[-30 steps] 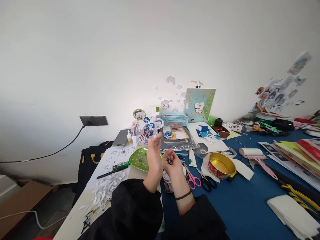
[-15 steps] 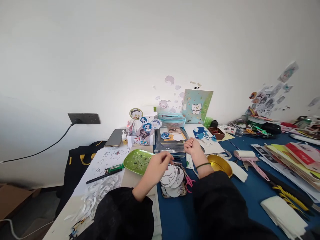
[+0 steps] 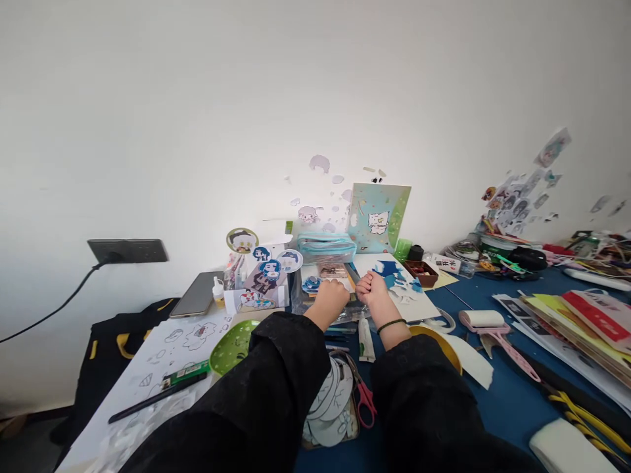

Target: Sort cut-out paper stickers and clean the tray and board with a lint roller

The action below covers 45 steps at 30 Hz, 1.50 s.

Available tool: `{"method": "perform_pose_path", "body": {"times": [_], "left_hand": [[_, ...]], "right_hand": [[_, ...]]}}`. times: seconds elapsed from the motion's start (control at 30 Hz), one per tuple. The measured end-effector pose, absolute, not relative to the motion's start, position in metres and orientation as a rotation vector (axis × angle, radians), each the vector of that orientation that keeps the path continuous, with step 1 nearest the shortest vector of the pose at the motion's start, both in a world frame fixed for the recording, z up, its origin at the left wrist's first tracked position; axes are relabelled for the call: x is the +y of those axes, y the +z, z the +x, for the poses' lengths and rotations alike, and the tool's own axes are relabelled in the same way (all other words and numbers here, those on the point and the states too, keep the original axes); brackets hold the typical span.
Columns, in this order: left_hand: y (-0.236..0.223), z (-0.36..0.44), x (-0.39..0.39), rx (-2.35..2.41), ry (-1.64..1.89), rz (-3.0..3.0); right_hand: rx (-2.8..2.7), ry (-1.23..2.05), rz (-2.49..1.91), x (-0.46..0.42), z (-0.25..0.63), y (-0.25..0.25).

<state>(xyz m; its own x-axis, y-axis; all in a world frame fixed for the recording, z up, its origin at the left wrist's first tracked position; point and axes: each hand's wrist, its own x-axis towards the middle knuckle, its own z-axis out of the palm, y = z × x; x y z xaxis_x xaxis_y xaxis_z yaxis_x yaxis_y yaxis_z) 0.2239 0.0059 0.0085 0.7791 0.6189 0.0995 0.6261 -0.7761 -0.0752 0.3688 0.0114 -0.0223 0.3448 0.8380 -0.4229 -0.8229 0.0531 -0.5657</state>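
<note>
My left hand (image 3: 329, 302) reaches forward over a clear plastic bag (image 3: 298, 295) that holds paper cutouts. Its fingers are curled closed on the side turned from me, so whatever they grip is hidden. Close to its right, my right hand (image 3: 374, 294) makes a fist at the edge of a white sheet (image 3: 413, 303) with blue paper pieces (image 3: 389, 270) on it. I cannot make out anything between its fingers. Below the hands, a white tube (image 3: 365, 338) lies beside pink-handled scissors (image 3: 365, 401) and a tin of round white paper cutouts (image 3: 330, 420).
A green tray (image 3: 231, 348) is partly behind my left sleeve. A gold round tin (image 3: 444, 345) sits by my right forearm. Farther right lie a pink roller (image 3: 507, 332), yellow-handled pliers (image 3: 586, 420) and a paper stack (image 3: 566, 328). A phone (image 3: 200, 293) rests at the left.
My left hand has moved forward and right, from above the cutouts to beside my right hand. The right hand stays closed. The view has shifted, with the desk's left side sliding left and down.
</note>
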Motion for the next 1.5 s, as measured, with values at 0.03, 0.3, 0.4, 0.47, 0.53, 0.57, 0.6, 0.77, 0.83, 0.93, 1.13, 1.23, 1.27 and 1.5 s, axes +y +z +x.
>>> {"method": "perform_pose_path", "body": {"times": [0.03,0.3,0.4,0.47,0.53,0.57,0.6,0.77,0.83,0.93,1.13,1.23,1.27,1.5], "left_hand": [[0.006,0.227,0.009,-0.977,-0.074,-2.85],[-0.013,0.237,0.018,-0.819,-0.036,-2.822],[-0.017,0.235,0.014,-0.764,-0.078,-2.857],[-0.017,0.232,0.011,-0.734,-0.106,-2.873],[-0.017,0.229,0.009,-0.72,-0.125,-2.88],[-0.016,0.228,0.008,-0.72,-0.132,-2.879],[-0.015,0.226,0.008,-0.723,-0.136,-2.875],[0.006,0.209,0.001,-0.758,-0.136,-2.835],[0.023,0.194,-0.008,-0.788,-0.13,-2.811],[0.048,0.164,-0.029,-0.824,-0.134,-2.769],[0.057,0.107,-0.086,-0.689,-0.435,-2.586],[0.051,0.089,-0.11,-0.681,-0.591,-2.57],[0.049,0.084,-0.116,-0.707,-0.638,-2.573],[0.043,0.052,-0.13,-0.899,-0.897,-2.53]], "right_hand": [[-0.023,1.263,-0.844,0.014,0.37,-0.023],[-0.01,1.243,-0.84,0.032,0.374,-0.032],[-0.013,1.217,-0.839,0.04,0.372,-0.033],[-0.018,1.197,-0.841,0.048,0.368,-0.032],[-0.028,1.177,-0.846,0.056,0.363,-0.032],[-0.035,1.168,-0.851,0.061,0.36,-0.031],[-0.044,1.158,-0.856,0.066,0.356,-0.031],[-0.08,1.076,-0.893,0.085,0.341,-0.034],[-0.086,1.036,-0.909,0.089,0.337,-0.036],[-0.097,0.991,-0.923,0.09,0.334,-0.039],[-0.107,0.924,-0.936,0.09,0.329,-0.041],[-0.11,0.892,-0.935,0.089,0.327,-0.04],[-0.115,0.882,-0.934,0.088,0.326,-0.04],[-0.181,0.816,-0.93,0.083,0.325,-0.043]]}}
